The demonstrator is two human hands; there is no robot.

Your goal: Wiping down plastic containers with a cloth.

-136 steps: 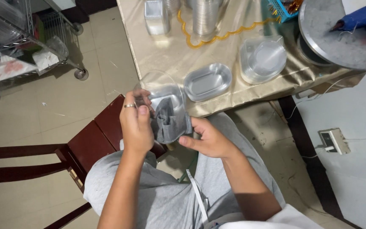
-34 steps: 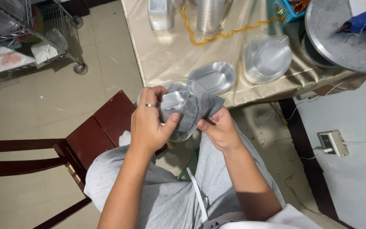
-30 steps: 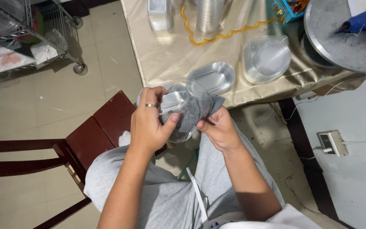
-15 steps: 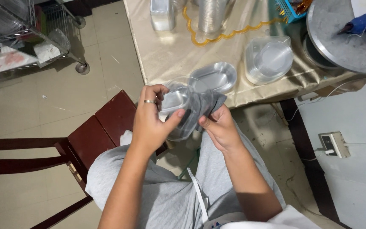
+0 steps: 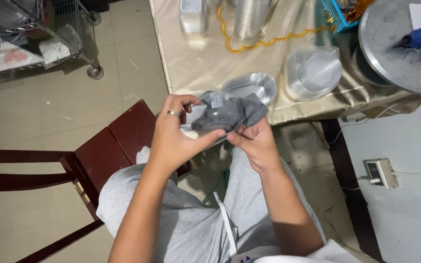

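Above my lap, both hands hold a clear plastic container (image 5: 205, 134) with a folded dark grey cloth (image 5: 230, 112) in it. My left hand (image 5: 174, 136), a ring on one finger, wraps the container's left side with the thumb pressing across the cloth. My right hand (image 5: 252, 143) pinches the right edge from below. The cloth bulges out over the container's top. I sit on a dark red wooden chair (image 5: 108, 151).
A table with a beige cloth (image 5: 205, 63) lies just ahead, carrying an empty clear oval container (image 5: 249, 86), a stack of clear lids (image 5: 313, 73), stacked cups (image 5: 249, 19) and a round metal tray (image 5: 400, 48). A wire cart (image 5: 30, 44) stands left. A wall socket box (image 5: 378, 173) lies at right.
The container with the cloth has been lifted and turned between my hands. My left thumb now presses over the cloth and my right hand has shifted under its right edge.
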